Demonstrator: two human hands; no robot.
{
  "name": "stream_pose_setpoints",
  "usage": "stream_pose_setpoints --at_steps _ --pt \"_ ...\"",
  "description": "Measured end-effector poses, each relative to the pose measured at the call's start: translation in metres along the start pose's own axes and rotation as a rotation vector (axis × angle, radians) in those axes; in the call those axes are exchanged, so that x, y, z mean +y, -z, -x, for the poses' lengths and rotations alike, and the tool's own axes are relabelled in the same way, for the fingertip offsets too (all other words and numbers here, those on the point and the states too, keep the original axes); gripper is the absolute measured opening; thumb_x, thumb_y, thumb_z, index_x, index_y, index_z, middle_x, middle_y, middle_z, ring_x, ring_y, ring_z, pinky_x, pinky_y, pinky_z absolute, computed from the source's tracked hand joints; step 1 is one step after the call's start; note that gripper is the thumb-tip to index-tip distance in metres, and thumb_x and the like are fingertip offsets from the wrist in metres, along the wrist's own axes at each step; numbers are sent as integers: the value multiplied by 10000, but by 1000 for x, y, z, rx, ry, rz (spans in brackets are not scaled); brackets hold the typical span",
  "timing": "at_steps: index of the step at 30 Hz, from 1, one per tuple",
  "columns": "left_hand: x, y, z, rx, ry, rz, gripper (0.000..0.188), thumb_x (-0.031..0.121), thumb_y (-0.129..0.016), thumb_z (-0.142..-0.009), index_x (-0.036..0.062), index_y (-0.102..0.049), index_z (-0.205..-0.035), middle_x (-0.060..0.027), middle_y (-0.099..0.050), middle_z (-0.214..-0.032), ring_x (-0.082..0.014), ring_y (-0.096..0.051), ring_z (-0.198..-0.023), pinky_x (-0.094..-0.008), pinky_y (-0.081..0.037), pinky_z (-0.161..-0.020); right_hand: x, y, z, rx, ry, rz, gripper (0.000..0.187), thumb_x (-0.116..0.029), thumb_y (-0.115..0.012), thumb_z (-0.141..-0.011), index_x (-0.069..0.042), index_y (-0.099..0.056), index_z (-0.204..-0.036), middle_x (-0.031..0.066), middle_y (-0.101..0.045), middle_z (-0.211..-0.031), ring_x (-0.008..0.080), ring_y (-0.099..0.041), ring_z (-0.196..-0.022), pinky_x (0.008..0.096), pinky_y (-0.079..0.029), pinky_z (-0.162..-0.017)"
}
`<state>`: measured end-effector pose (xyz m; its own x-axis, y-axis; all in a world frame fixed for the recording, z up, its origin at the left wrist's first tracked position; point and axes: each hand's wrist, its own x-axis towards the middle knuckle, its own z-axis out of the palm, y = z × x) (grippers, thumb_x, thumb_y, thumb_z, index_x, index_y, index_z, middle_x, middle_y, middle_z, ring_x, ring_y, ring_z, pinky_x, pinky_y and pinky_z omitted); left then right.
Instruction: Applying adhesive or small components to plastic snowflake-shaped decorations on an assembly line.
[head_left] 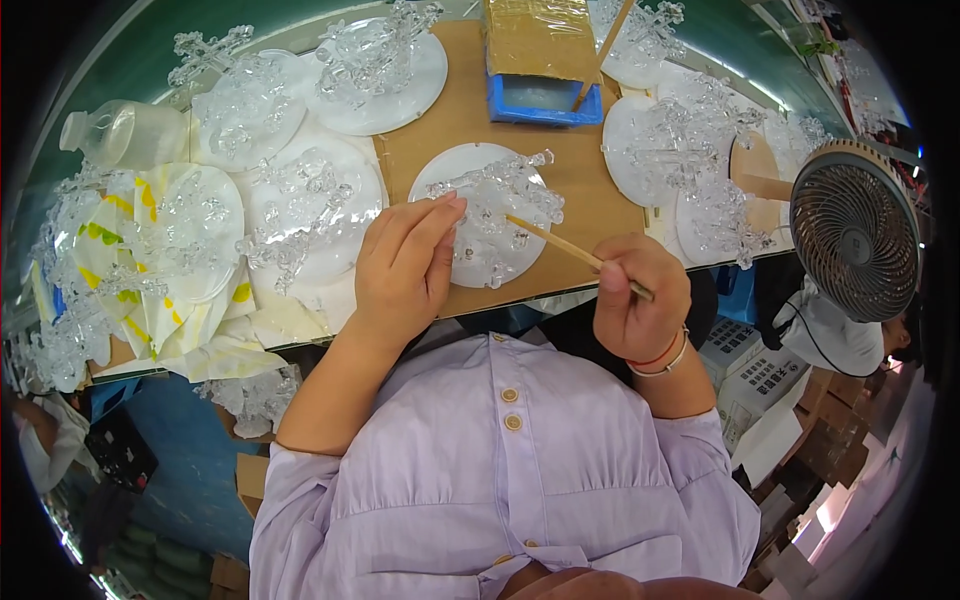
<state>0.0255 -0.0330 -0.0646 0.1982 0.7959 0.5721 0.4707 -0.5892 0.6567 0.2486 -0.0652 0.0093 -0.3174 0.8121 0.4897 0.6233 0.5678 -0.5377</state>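
Observation:
A white round disc (478,268) lies near the table's front edge, with clear, branching plastic pieces (497,186) on top. My left hand (408,255) is at the disc's left side, fingers bent together, the fingertips closed at the end of a clear piece; they partly hide what they pinch. Between the thumb and fingers of my right hand (643,297) is a thin wooden stick (560,243). It slants up and left, its tip over the clear pieces near the disc's middle. Whether the tip touches them, I cannot tell.
More white discs with clear pieces (375,70) stand left, behind and right. Behind my work is a blue tray (545,105), partly covered by cardboard, with another stick (605,55) in it. A plastic bottle (140,135) lies far left. A fan (855,235) stands right.

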Motion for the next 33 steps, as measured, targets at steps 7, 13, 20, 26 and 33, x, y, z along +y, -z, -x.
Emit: stream_pose_setpoints --at_steps 7,13,20,26,33 --pt "0 -1 1 -1 28 3 310 -65 -647 -772 24 -645 -1068 -118 -673 -1011 -271 -628 -849 -339 -504 -747 1 7 -9 -24 -40 3 116 -5 -550 -928 -1 -447 -981 175 -621 -826 243 -598 -640 298 -475 -575" --pt "-1 -2 3 -21 19 -13 321 -79 -629 -775 21 -634 -1080 -130 -674 -1030 -277 -631 -863 -340 -502 -752 -8 18 -22 -160 23 23 243 56 -624 -839 10 -470 -1021 196 -610 -875 350 -610 -721 366 -503 -618" --pt "-2 -4 1 -32 -34 -37 305 -79 -619 -791 19 -632 -1080 -131 -673 -1044 -270 -628 -864 -334 -497 -756 3 26 -25 -133 -43 -15 197 69 -605 -845 10 -497 -999 187 -601 -899 338 -603 -723 354 -500 -622" --pt "-1 -4 3 -47 -35 -68 290 -77 -611 -810 0 -626 -1089 -141 -660 -1067 -257 -615 -884 -318 -497 -733 15 26 -42 -180 -103 -104 138 -19 -650 -854 9 -534 -924 125 -587 -820 279 -584 -663 333 -489 -600" --pt "1 -4 3 -63 -29 -84 289 -74 -605 -830 -19 -609 -1113 -154 -651 -1080 -261 -610 -924 -316 -500 -759 19 21 -26 -68 48 -27 118 -72 -652 -871 -3 -556 -878 95 -586 -773 258 -579 -639 320 -463 -552"
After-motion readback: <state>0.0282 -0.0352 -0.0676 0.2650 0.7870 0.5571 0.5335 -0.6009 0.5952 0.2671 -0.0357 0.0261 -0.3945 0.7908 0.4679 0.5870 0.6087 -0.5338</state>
